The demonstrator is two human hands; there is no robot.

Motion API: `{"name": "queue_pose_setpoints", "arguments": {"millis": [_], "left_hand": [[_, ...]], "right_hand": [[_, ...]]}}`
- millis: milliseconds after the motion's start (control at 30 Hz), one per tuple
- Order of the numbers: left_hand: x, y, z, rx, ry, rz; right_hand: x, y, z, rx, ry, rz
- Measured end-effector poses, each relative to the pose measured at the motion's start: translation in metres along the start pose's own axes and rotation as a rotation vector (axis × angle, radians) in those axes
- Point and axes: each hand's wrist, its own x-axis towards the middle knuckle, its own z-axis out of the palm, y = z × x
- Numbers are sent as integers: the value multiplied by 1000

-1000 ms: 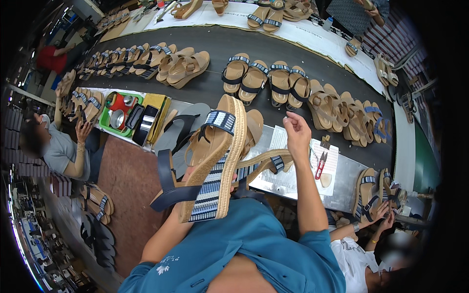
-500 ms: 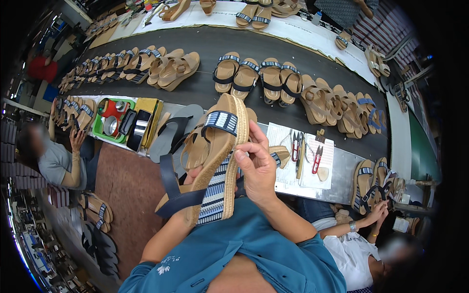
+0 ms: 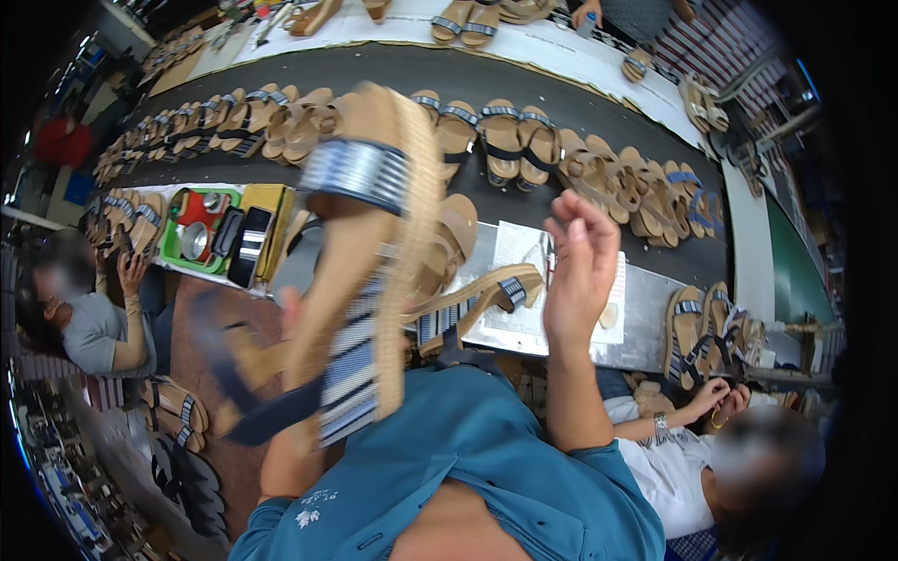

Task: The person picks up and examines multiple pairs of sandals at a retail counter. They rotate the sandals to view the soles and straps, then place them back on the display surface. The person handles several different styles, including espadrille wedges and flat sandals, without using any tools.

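Observation:
A wedge sandal [image 3: 360,299], blurred by motion, is held up before me on its side. It has a tan sole edge, a blue-and-white striped wedge and a navy ankle strap. My left hand [image 3: 292,309] grips it from behind, mostly hidden by the shoe. Off to its right, my right hand [image 3: 582,271] is raised with nothing in it, fingers up and a little apart. Between the two, a similar striped wedge sandal [image 3: 496,304] lies at the metal bench's edge. Behind the held shoe stands a tan sandal [image 3: 456,234].
A dark conveyor belt [image 3: 393,67] carries rows of sandals. Paper sheets [image 3: 519,243] lie on the metal bench [image 3: 645,290]. To the left are a green tray [image 3: 178,245] and a phone [image 3: 251,245]. Co-workers sit at left [image 3: 122,318] and right [image 3: 673,467].
My right hand has let go of the sandal's sole edge and moved right, opening. The sandal has swung left and closer in my left hand, uncovering the other striped sandal.

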Motion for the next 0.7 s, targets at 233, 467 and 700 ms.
{"name": "queue_pose_setpoints", "arguments": {"millis": [233, 467, 700], "left_hand": [[-2, -3, -23, -225, -434, 202], [-17, 0, -20, 349, 252, 510], [7, -32, 12, 748, 333, 531]], "right_hand": [[49, 135, -120, -875, -257, 146], [49, 194, -128, -1188, -592, 39], [60, 217, -120, -1346, -612, 3]]}}
